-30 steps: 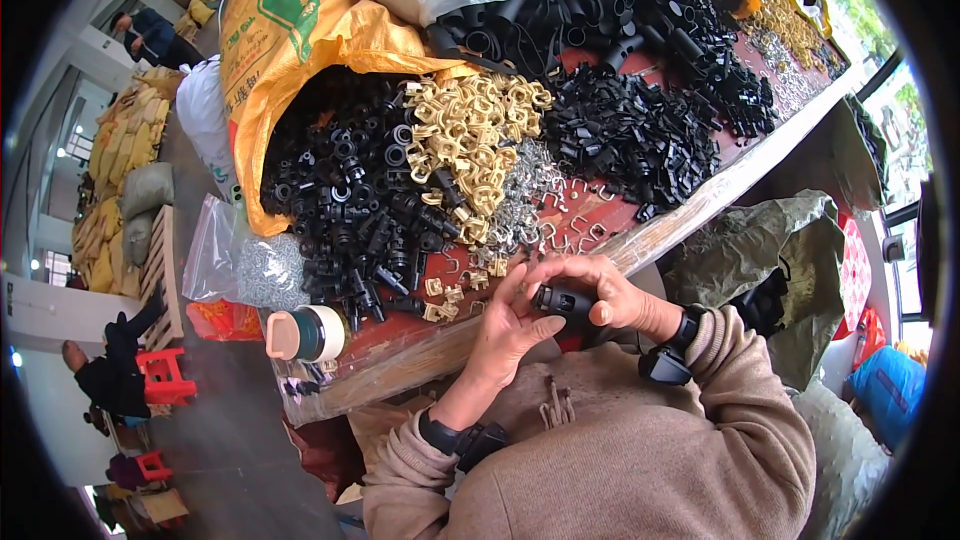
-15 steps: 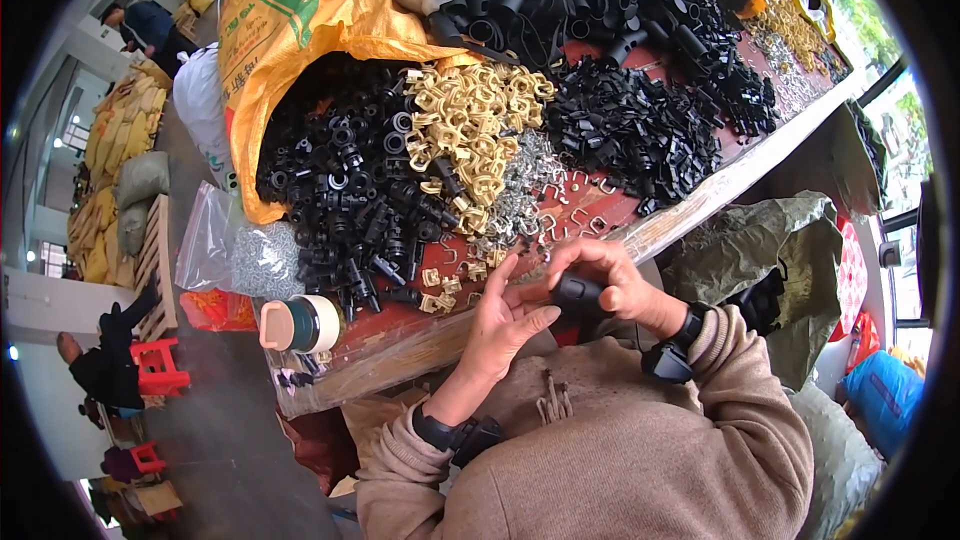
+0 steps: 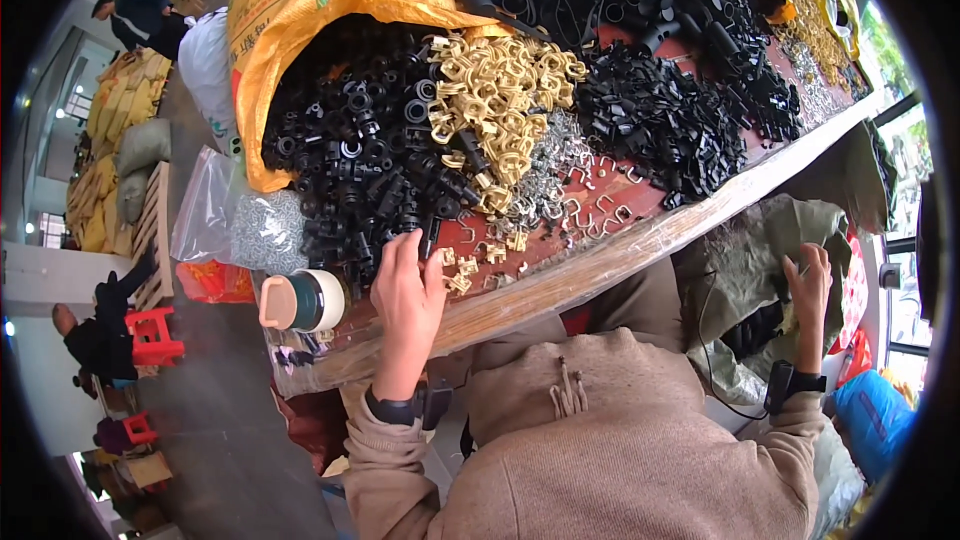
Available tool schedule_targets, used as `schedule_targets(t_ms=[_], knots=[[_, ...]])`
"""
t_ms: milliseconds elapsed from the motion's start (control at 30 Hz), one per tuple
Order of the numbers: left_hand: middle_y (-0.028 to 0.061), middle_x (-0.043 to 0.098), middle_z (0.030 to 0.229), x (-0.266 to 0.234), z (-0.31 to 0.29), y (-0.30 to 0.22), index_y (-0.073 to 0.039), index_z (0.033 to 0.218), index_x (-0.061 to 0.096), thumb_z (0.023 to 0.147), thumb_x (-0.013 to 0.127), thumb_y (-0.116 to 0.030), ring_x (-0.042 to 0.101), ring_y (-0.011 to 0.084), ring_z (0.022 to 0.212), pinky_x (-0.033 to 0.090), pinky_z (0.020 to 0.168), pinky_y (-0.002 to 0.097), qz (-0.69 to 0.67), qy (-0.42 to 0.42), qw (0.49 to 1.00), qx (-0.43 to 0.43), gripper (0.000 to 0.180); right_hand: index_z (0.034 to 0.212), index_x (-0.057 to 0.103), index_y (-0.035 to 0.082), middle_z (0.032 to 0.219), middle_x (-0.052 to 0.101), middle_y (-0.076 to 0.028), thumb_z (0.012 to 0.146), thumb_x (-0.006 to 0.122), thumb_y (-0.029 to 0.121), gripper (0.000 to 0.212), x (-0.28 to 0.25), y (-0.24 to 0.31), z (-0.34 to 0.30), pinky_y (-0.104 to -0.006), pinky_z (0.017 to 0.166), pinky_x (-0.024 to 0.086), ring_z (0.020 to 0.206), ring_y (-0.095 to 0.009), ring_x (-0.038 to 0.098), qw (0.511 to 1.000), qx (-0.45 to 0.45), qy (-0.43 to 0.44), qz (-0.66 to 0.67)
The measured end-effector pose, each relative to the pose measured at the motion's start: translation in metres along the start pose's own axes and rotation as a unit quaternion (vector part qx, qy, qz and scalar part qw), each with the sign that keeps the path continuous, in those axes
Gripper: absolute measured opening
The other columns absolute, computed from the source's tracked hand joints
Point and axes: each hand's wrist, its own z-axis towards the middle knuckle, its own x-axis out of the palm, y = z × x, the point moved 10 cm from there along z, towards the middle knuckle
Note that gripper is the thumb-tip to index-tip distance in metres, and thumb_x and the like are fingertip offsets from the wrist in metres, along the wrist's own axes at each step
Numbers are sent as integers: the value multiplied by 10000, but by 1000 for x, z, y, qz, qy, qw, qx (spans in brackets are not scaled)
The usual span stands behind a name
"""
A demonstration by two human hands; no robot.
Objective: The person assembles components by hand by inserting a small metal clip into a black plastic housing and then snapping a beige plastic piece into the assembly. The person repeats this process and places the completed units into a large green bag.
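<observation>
My left hand [image 3: 405,290] reaches to the front edge of a heap of black plastic fittings [image 3: 365,160] on the red tabletop. Its fingers are stretched, with the thumb apart, and a slim black fitting [image 3: 430,236] lies at the fingertips; I see no firm hold on it. Out to the right, my right hand [image 3: 810,285] is raised over an open dark green sack [image 3: 745,250], fingers apart and holding nothing I can see. Black pieces [image 3: 757,330] show inside the sack. Small gold-coloured clips [image 3: 465,268] lie just right of my left hand.
Behind are piles of gold-coloured clips [image 3: 500,100], silver U-shaped pieces [image 3: 600,215] and small black parts [image 3: 660,120]. A lidded cup [image 3: 303,301] and a clear bag of small metal pieces [image 3: 268,230] stand at left. The table's wooden edge [image 3: 560,290] runs diagonally before me.
My hands have parted: the left moved left to the black heap, the right moved right over the sack. The black cylindrical piece my right hand held is out of sight. The view shifted slightly.
</observation>
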Motion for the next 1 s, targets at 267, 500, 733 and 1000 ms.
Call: schedule_targets(t_ms=[267,500,733,1000], knots=[[156,551,797,32,16,15,-22,909,504,701,595,-95,554,326,691,454,596,395,136,134,981,-27,238,799,537,-13,828,524,-123,662,587,9,147,53,177,27,-316,704,405,791,-268,511,968,-181,87,151],[129,574,806,20,17,11,-14,952,486,708,565,-35,563,212,596,455,555,318,-17,66,997,-29,257,762,555,55,748,498,-68,667,576,65,97,126,306,13,-342,632,377,695,-258,483,887,-404,145,170],[123,548,859,34,-8,42,-36,941,481,734,489,17,562,188,617,480,543,255,-558,63,784,-266,214,742,491,52,746,482,-87,668,542,71,91,168,317,6,-370,610,409,688,-271,510,875,-440,163,119],[136,560,911,73,-37,27,-44,917,505,726,465,53,586,209,697,497,559,231,-777,73,477,-403,217,757,462,51,760,493,-102,685,495,86,87,179,330,2,-350,555,461,636,-259,572,868,-459,189,-14]])
